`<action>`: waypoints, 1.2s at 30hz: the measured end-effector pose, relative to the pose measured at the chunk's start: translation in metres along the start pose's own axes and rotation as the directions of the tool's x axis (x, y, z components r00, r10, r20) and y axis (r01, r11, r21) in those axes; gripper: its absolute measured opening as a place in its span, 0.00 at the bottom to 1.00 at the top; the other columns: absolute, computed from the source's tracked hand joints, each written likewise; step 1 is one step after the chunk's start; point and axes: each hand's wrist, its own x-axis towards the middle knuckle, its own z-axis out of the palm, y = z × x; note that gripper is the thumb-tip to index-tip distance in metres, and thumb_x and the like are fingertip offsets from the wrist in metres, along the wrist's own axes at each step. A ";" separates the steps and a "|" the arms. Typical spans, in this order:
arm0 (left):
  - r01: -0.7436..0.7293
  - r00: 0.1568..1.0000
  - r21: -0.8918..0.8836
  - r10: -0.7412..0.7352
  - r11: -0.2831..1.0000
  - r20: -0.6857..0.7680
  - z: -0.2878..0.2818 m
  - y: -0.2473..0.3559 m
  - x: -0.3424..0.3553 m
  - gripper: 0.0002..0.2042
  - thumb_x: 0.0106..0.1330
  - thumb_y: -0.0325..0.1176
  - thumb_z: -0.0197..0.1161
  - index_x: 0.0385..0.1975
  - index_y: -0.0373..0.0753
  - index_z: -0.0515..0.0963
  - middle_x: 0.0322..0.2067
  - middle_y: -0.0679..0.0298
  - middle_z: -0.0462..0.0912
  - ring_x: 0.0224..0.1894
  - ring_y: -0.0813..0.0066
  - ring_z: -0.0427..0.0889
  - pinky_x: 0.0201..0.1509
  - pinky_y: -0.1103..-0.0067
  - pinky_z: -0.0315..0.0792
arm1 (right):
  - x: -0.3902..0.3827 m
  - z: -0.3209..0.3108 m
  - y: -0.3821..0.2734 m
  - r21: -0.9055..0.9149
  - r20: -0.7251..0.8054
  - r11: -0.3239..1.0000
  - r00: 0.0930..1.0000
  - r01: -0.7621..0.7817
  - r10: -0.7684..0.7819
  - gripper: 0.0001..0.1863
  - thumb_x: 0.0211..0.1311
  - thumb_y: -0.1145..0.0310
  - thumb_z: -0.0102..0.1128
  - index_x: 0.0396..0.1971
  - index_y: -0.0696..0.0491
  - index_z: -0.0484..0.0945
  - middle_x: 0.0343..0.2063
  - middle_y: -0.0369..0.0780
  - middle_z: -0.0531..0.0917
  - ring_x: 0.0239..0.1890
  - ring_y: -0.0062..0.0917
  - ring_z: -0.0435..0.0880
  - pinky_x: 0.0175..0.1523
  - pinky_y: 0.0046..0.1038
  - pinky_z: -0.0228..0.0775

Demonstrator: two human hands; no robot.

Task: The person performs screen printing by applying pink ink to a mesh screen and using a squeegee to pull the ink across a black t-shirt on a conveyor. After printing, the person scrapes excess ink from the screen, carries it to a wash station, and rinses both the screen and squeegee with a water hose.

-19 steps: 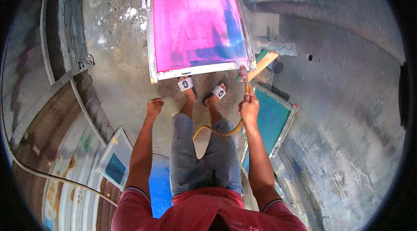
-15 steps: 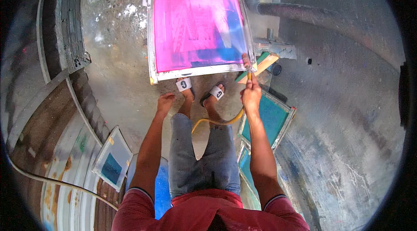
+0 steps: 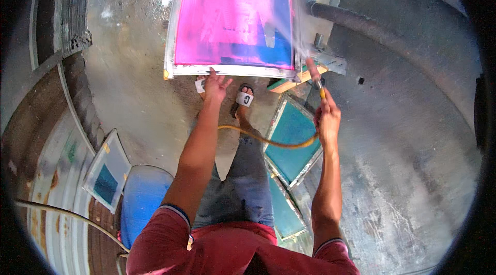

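A large screen-printing frame [image 3: 248, 72] with a bright pink mesh and blue along its right and lower sides lies in front of me. My right hand [image 3: 327, 116] is closed around a hose nozzle [image 3: 313, 71], and a pale spray leaves it toward the frame's right side. From that hand a yellow hose [image 3: 289, 144] curves left across my legs. My left hand [image 3: 216, 87], its fingers spread, is at the frame's near edge; whether the fingertips touch it I cannot tell.
A green-edged wooden piece [image 3: 297, 82] lies by the frame's near right corner. Teal screens [image 3: 292, 140] lean at my right; a smaller white screen [image 3: 111, 171] and a blue barrel [image 3: 144, 197] are at my left. Dark pipes [image 3: 356, 16] run at the far right.
My left hand has moved forward and right to the frame's near edge and spread its fingers. My right hand has shifted right with the nozzle, which now tilts leftward. The view has shifted too.
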 end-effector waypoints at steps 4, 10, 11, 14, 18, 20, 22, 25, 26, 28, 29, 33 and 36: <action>-0.175 0.985 -0.053 0.175 0.983 -0.004 0.008 0.036 -0.002 0.20 0.74 0.51 0.52 0.57 0.45 0.66 0.52 0.63 0.73 0.54 0.62 0.75 0.51 0.56 0.76 | -0.035 -0.076 0.017 0.034 0.058 0.994 0.993 -0.107 0.105 0.21 0.76 0.64 0.48 0.65 0.49 0.71 0.14 0.26 0.65 0.12 0.10 0.59 0.15 0.19 0.52; -0.452 0.891 -0.081 0.446 0.888 -0.083 0.027 0.140 -0.008 0.07 0.73 0.41 0.55 0.44 0.49 0.73 0.37 0.70 0.78 0.39 0.74 0.74 0.36 0.67 0.69 | -0.014 -0.122 -0.002 -0.258 0.198 0.957 0.977 0.133 -0.083 0.20 0.76 0.65 0.46 0.64 0.46 0.73 0.14 0.23 0.62 0.12 0.07 0.54 0.14 0.18 0.47; -0.541 0.841 -0.086 0.536 0.836 -0.073 0.027 0.153 -0.008 0.05 0.73 0.37 0.55 0.45 0.49 0.73 0.40 0.69 0.79 0.42 0.73 0.75 0.38 0.66 0.69 | -0.006 -0.125 -0.014 -0.256 0.250 0.953 0.964 0.160 -0.094 0.20 0.75 0.68 0.46 0.63 0.48 0.74 0.15 0.23 0.62 0.13 0.07 0.56 0.17 0.17 0.48; -0.630 0.757 -0.201 0.651 0.750 0.056 0.031 0.169 -0.019 0.18 0.70 0.24 0.54 0.58 0.48 0.67 0.49 0.67 0.77 0.52 0.69 0.76 0.54 0.59 0.70 | 0.017 -0.132 -0.050 -0.420 0.366 0.841 0.911 0.342 -0.188 0.19 0.72 0.72 0.49 0.60 0.52 0.76 0.19 0.32 0.68 0.22 0.12 0.61 0.26 0.22 0.57; -0.685 0.692 -0.243 0.717 0.687 0.075 0.025 0.153 -0.021 0.21 0.70 0.22 0.54 0.62 0.45 0.64 0.51 0.66 0.76 0.52 0.66 0.76 0.60 0.48 0.65 | 0.053 -0.110 -0.075 -0.326 0.570 0.721 0.735 0.612 -0.366 0.18 0.70 0.74 0.51 0.57 0.50 0.78 0.17 0.43 0.68 0.20 0.18 0.65 0.28 0.26 0.63; -0.659 0.728 -0.205 0.682 0.724 0.072 -0.004 0.159 -0.009 0.12 0.70 0.25 0.55 0.52 0.42 0.72 0.44 0.66 0.79 0.48 0.68 0.78 0.58 0.56 0.70 | 0.072 -0.095 -0.079 -0.238 0.661 0.650 0.611 0.722 -0.436 0.19 0.68 0.76 0.52 0.57 0.50 0.78 0.18 0.47 0.70 0.21 0.20 0.68 0.30 0.27 0.66; -0.643 0.731 -0.251 0.678 0.723 0.080 0.004 0.154 -0.010 0.08 0.71 0.29 0.57 0.47 0.42 0.74 0.42 0.66 0.80 0.46 0.71 0.79 0.53 0.69 0.72 | 0.085 -0.083 -0.078 -0.199 0.707 0.653 0.568 0.731 -0.421 0.20 0.66 0.77 0.53 0.57 0.50 0.78 0.23 0.49 0.76 0.24 0.25 0.75 0.33 0.29 0.69; -0.598 0.777 -0.208 0.623 0.774 0.085 0.044 0.137 -0.034 0.19 0.75 0.48 0.49 0.56 0.42 0.71 0.53 0.65 0.78 0.53 0.65 0.76 0.57 0.57 0.69 | 0.101 -0.055 -0.070 -0.075 0.711 0.648 0.496 0.758 -0.498 0.20 0.65 0.77 0.52 0.57 0.51 0.78 0.32 0.52 0.82 0.33 0.38 0.84 0.40 0.33 0.73; -0.576 0.811 -0.148 0.585 0.804 0.022 0.060 0.133 -0.055 0.25 0.76 0.55 0.44 0.60 0.41 0.69 0.57 0.64 0.76 0.56 0.61 0.75 0.59 0.49 0.66 | 0.104 -0.042 -0.072 -0.023 0.706 0.630 0.459 0.776 -0.540 0.20 0.65 0.77 0.52 0.56 0.51 0.78 0.35 0.53 0.83 0.37 0.42 0.86 0.43 0.34 0.74; -0.579 0.799 -0.205 0.599 0.789 0.046 0.043 0.140 -0.063 0.32 0.74 0.62 0.38 0.63 0.40 0.66 0.59 0.63 0.74 0.59 0.57 0.72 0.60 0.43 0.61 | 0.088 -0.014 -0.102 -0.005 0.748 0.653 0.437 0.757 -0.500 0.19 0.65 0.76 0.51 0.56 0.53 0.78 0.38 0.56 0.82 0.41 0.49 0.85 0.46 0.39 0.75; -0.573 0.798 -0.231 0.600 0.787 0.065 0.034 0.142 -0.063 0.36 0.72 0.66 0.34 0.64 0.40 0.64 0.61 0.62 0.73 0.60 0.55 0.71 0.61 0.40 0.58 | 0.081 -0.002 -0.116 -0.008 0.756 0.639 0.423 0.769 -0.500 0.19 0.65 0.75 0.51 0.55 0.53 0.78 0.37 0.56 0.82 0.41 0.50 0.84 0.46 0.39 0.75; -0.528 0.815 -0.207 0.560 0.823 0.149 0.048 0.140 -0.081 0.45 0.66 0.75 0.27 0.63 0.38 0.65 0.57 0.57 0.76 0.57 0.54 0.75 0.60 0.47 0.64 | 0.072 0.036 -0.145 0.053 0.734 0.593 0.372 0.803 -0.569 0.19 0.65 0.74 0.51 0.55 0.55 0.78 0.37 0.59 0.81 0.40 0.52 0.83 0.44 0.41 0.75; -0.514 0.822 -0.217 0.549 0.830 0.151 0.047 0.138 -0.097 0.47 0.65 0.75 0.26 0.64 0.36 0.63 0.58 0.54 0.75 0.58 0.53 0.75 0.62 0.46 0.63 | 0.054 0.054 -0.170 -0.010 0.777 0.603 0.386 0.798 -0.497 0.20 0.64 0.73 0.50 0.55 0.56 0.77 0.38 0.59 0.82 0.42 0.52 0.83 0.45 0.42 0.74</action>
